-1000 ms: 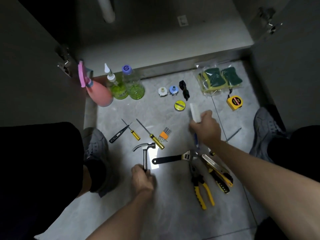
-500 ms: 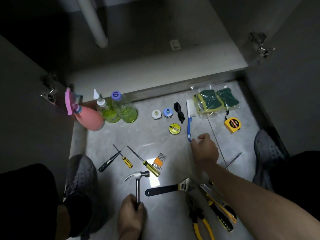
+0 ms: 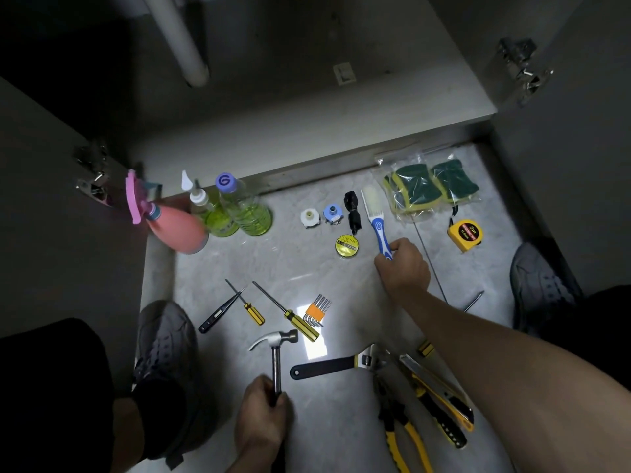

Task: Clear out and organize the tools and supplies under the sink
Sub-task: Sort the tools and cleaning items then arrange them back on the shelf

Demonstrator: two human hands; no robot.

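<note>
— On floor before the open cabinet: right hand pinches the blue brush handle, laying it beside the sponge pack. Left hand is wrapped around the hammer handle.
— Step?
— Sorting, I'd say. Next: let go of brush, line up hammer.
— Counts?
— Three bottles, two yellow screwdrivers, one tape measure, one wrench.
</note>
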